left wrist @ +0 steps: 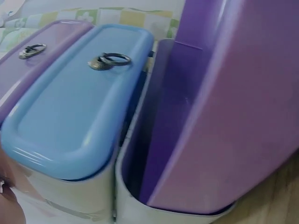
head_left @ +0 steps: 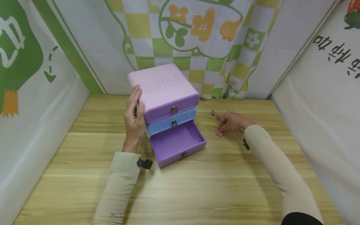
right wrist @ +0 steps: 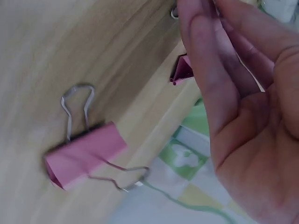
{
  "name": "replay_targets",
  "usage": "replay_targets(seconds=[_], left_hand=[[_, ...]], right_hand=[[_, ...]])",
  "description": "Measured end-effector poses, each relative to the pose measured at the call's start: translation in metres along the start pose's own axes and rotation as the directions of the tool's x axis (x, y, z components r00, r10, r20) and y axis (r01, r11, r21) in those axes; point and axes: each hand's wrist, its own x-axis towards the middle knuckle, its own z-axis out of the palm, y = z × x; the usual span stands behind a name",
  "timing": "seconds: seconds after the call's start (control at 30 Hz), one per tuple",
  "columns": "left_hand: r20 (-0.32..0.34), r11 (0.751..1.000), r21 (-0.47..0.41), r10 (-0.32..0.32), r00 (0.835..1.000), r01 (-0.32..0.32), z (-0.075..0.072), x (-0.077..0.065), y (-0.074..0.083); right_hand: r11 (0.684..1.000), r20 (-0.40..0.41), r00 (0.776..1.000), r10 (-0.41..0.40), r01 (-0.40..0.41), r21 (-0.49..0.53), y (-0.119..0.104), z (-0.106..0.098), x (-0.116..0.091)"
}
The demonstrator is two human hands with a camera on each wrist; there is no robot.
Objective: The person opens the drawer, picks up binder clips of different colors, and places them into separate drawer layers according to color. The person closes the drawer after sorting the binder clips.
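Observation:
A small chest of drawers (head_left: 164,87) has a pale pink top, a purple upper drawer, a blue middle drawer (left wrist: 70,98) and a purple bottom drawer (head_left: 180,140), which is pulled out with a bare floor showing. My left hand (head_left: 135,117) rests against the chest's left side, its fingers fairly straight and the thumb near the front corner. On the table to the right, my right hand (head_left: 232,122) pinches a pink binder clip (head_left: 219,133) between thumb and fingers. In the right wrist view its fingertips are cut off; another pink binder clip (right wrist: 86,154) lies nearby.
More pink binder clips (head_left: 212,112) lie on the wooden table (head_left: 225,187) beyond the right hand. A checked curtain (head_left: 197,62) hangs behind the chest, and white printed sheets (head_left: 317,103) flank both sides. Each drawer front has a metal ring pull (head_left: 174,110).

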Motion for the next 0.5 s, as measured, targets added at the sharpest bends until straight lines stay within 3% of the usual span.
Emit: replay_targets(seconds=[0.1,0.17,0.33,0.5], left_hand=[[0.010,1.000,0.005,-0.005,1.000,0.005,0.000,0.001,0.002],[0.009,1.000,0.009,-0.004,1.000,0.004,0.000,0.000,0.002],[0.002,1.000,0.005,0.001,1.000,-0.001,0.000,-0.001,0.002],[0.003,1.000,0.006,0.003,1.000,-0.003,-0.002,0.001,0.003]], right_hand=[[0.981,0.032,0.998,0.045,-0.050,0.186,0.007,0.000,-0.001],[0.947,0.057,0.995,0.078,-0.092,0.308,0.010,-0.001,-0.004],[0.875,0.063,0.992,0.105,-0.123,0.469,0.006,-0.005,-0.006],[0.787,0.072,0.995,0.071,-0.101,0.608,-0.019,-0.016,-0.009]])
